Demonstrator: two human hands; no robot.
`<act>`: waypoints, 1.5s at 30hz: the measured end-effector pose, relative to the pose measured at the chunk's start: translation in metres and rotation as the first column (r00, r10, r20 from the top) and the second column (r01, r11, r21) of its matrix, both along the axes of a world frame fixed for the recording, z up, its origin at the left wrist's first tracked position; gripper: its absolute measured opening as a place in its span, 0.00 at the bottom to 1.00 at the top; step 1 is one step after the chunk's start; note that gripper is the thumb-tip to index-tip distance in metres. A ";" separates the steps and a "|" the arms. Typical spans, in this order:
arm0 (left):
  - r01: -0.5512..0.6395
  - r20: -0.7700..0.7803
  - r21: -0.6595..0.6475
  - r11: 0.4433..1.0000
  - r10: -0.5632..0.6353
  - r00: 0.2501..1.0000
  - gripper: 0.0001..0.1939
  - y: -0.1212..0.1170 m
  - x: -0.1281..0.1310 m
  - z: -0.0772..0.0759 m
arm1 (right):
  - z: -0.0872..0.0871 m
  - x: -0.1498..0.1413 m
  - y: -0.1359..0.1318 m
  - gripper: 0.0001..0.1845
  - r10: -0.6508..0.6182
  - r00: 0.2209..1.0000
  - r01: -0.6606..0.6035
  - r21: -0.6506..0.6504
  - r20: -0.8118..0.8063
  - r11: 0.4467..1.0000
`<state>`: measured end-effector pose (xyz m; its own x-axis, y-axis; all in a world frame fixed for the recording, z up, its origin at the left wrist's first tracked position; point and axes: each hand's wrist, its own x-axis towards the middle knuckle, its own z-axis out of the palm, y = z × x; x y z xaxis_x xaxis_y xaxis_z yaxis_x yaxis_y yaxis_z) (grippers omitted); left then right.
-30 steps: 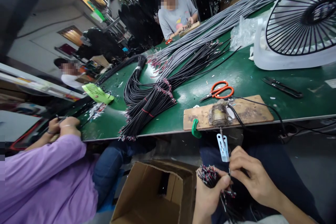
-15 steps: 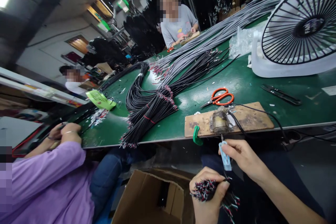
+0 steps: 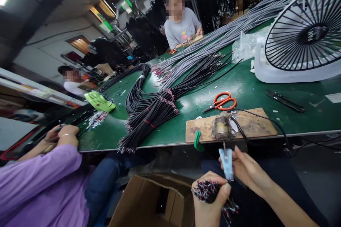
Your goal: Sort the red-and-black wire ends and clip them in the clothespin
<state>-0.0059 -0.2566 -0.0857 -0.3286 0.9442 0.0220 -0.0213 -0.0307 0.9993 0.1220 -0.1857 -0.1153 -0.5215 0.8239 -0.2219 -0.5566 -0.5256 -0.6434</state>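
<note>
My left hand is closed around a bunch of short black wires with red and white stripped ends, held low in front of my lap. My right hand grips a small light-blue tool with a metal tip pointing up, just below the table edge. Right above it on the green table lies a wooden board with a metal pot on it and a black cord running off to the right. A green clamp holds the board to the edge.
Orange scissors, black snips, a white fan, and long bundles of black cables and grey cables lie on the table. An open cardboard box sits below. A person in purple works at left; two others sit farther off.
My right hand lifted the blue tool away from the wire bunch toward the table edge, then settled slightly lower. My left hand kept hold of the wires.
</note>
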 end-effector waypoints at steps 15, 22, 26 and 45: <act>0.086 0.201 -0.277 0.957 -0.030 0.979 0.17 -0.029 0.006 -0.024 | 0.001 0.028 -0.025 0.09 -0.201 0.864 -0.135 0.596 0.462 0.792; 0.043 0.196 -0.258 0.965 0.009 0.981 0.16 -0.028 0.009 -0.019 | 0.017 0.026 -0.032 0.08 -0.340 0.799 -0.175 0.732 0.496 0.658; 0.030 0.259 -0.226 0.974 0.030 0.965 0.14 -0.025 0.011 -0.010 | 0.013 0.026 -0.036 0.10 -0.338 0.795 -0.167 0.718 0.503 0.675; -0.010 0.145 -0.086 0.996 0.023 0.989 0.07 -0.018 0.014 -0.016 | 0.009 0.017 -0.041 0.10 -0.402 0.808 0.001 0.682 0.430 0.732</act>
<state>0.0079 -0.2751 -0.1016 -0.3380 0.9350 -0.1075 -0.1674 0.0527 0.9845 0.1388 -0.2265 -0.1064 -0.2897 0.9347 0.2059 -0.0718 0.1933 -0.9785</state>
